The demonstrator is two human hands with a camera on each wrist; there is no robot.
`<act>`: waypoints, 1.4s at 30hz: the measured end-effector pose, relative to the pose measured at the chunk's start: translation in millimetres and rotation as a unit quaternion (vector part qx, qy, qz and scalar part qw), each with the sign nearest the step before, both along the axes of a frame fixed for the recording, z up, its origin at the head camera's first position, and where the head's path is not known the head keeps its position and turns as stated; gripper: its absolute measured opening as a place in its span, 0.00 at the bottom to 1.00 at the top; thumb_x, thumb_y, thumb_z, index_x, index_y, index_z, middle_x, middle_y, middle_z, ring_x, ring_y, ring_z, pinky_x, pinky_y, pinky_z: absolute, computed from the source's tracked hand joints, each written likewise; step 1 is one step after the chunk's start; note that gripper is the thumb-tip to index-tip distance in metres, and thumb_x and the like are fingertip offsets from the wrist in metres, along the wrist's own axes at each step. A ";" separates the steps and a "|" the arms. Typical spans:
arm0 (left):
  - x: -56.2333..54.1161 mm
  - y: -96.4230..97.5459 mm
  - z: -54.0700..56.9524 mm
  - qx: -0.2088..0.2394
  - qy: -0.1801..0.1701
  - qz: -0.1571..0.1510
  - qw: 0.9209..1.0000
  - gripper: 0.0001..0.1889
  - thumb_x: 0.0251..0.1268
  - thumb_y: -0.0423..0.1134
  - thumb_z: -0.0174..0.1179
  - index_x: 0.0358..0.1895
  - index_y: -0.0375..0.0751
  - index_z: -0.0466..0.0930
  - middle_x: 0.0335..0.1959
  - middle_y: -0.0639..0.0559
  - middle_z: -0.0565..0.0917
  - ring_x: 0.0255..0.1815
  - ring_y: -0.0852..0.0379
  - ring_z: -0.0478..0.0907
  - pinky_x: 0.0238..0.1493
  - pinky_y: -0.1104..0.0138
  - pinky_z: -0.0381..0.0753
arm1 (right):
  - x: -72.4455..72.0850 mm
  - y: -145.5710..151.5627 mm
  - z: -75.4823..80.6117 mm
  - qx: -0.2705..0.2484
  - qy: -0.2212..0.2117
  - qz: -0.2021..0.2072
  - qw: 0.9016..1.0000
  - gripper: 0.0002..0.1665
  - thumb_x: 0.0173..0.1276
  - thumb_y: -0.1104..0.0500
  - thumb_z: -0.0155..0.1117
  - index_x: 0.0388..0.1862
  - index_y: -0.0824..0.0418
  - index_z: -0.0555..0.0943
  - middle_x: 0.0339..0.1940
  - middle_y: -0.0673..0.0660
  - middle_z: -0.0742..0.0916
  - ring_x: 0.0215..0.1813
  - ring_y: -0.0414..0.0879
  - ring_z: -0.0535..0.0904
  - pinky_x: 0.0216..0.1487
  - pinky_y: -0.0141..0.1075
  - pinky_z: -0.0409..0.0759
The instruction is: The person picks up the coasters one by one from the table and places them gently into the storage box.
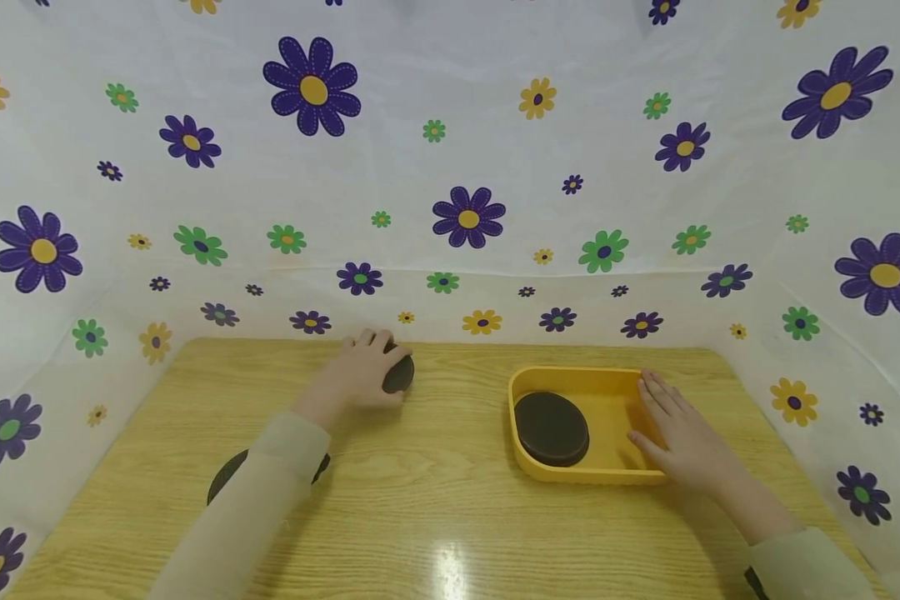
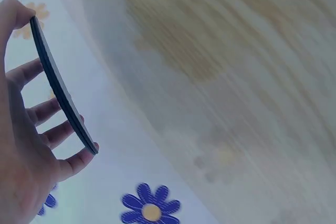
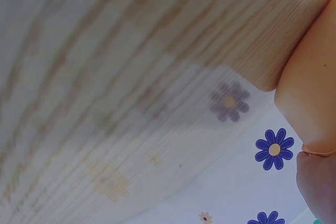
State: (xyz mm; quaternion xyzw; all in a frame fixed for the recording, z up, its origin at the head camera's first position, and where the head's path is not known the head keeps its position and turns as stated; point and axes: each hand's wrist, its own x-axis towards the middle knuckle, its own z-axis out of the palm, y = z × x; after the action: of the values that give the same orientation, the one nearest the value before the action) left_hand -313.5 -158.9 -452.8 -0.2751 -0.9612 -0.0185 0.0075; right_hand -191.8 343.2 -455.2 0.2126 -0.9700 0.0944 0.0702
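Observation:
My left hand (image 1: 360,371) grips a thin dark round coaster (image 1: 399,372) near the back of the table. In the left wrist view the coaster (image 2: 63,90) appears edge-on, thumb at one end and fingertips along it. My right hand (image 1: 686,429) rests over the right wall of a yellow rectangular tray (image 1: 607,477), fingers fairly straight, with the thumb inside. Another dark round coaster (image 1: 552,429) lies in the tray's left half. Beneath my left forearm is a dark object (image 1: 227,477), mostly hidden by the sleeve.
The wood-grain table (image 1: 435,500) ends at a white cloth with flowers (image 1: 468,218), which rises behind it and along both sides. Light glares off the table's front middle.

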 end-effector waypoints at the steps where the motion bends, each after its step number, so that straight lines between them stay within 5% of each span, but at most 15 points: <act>1: 1.5 3.1 1.9 -0.001 0.001 -0.004 1.000 0.41 0.59 0.61 0.65 0.77 0.54 0.71 0.71 0.38 0.70 0.70 0.37 0.68 0.66 0.40 0.73 | 0.0 0.0 -0.3 0.000 0.002 0.001 1.000 0.48 0.82 0.44 0.57 0.83 0.78 0.56 0.84 0.77 0.61 0.88 0.68 0.51 0.79 0.21 0.20; 12: 14.5 36.9 23.8 -0.018 0.030 -0.061 0.998 0.39 0.61 0.62 0.65 0.76 0.56 0.71 0.72 0.38 0.71 0.71 0.35 0.69 0.64 0.41 0.75 | -0.5 -2.2 2.1 -0.002 -0.015 -0.002 1.000 0.49 0.82 0.44 0.57 0.83 0.77 0.55 0.85 0.77 0.59 0.88 0.69 0.51 0.79 0.22 0.20; 22: 22.9 76.1 40.4 -0.018 0.048 -0.104 0.993 0.40 0.64 0.64 0.64 0.78 0.57 0.69 0.74 0.41 0.70 0.72 0.38 0.67 0.66 0.42 0.74 | 0.2 -0.5 0.1 0.000 0.011 0.007 1.000 0.48 0.82 0.45 0.57 0.82 0.79 0.57 0.84 0.78 0.61 0.88 0.68 0.52 0.78 0.21 0.20; 42: 41.6 160.4 42.5 -0.051 0.058 -0.189 0.979 0.39 0.66 0.67 0.59 0.79 0.63 0.67 0.77 0.47 0.68 0.75 0.44 0.66 0.70 0.46 0.72 | 0.1 -1.6 1.8 0.000 -0.002 -0.002 1.000 0.48 0.81 0.44 0.57 0.82 0.79 0.57 0.84 0.77 0.60 0.87 0.69 0.53 0.78 0.22 0.20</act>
State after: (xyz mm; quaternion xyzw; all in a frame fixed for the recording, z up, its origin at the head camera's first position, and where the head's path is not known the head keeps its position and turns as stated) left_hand -271.9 1.5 -410.3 -0.4525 -0.8894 0.0453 0.0457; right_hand -191.7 341.6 -453.4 0.2110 -0.9705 0.0944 0.0686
